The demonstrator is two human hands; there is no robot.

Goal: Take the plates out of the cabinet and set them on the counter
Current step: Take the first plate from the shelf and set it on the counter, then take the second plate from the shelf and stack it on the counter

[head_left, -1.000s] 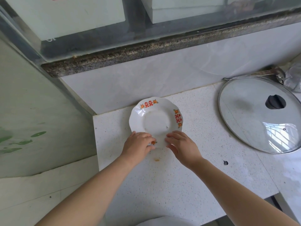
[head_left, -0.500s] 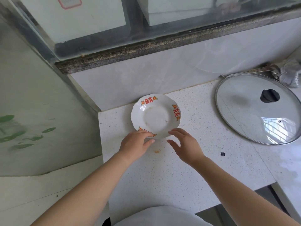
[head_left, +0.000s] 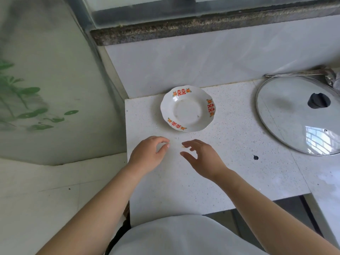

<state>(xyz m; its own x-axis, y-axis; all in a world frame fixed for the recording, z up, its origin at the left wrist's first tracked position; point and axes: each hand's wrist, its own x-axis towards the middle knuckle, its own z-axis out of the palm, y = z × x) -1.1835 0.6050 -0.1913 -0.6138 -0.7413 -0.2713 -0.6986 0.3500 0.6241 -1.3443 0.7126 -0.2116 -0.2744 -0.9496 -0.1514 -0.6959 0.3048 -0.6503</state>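
your plate (head_left: 187,110) sits flat on the counter (head_left: 230,172) near its back edge, toward the back-left corner, and nothing touches it. your left hand (head_left: 147,155) and right hand (head_left: 202,159) hover over the counter just in front of the plate, apart from it, both empty, fingers loosely curled and relaxed. a glass lid (head_left: 294,122) lies across the counter's right edge, well apart from the plate.

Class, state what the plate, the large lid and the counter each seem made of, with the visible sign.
Plate: probably glazed ceramic or porcelain; glossy white, printed red-and-orange motifs.
Lid: clear glass; counter shows through, bright reflection; shiny metal rim, dark knob.
Counter: speckled white stone or composite, fairly matte; cannot tell which.
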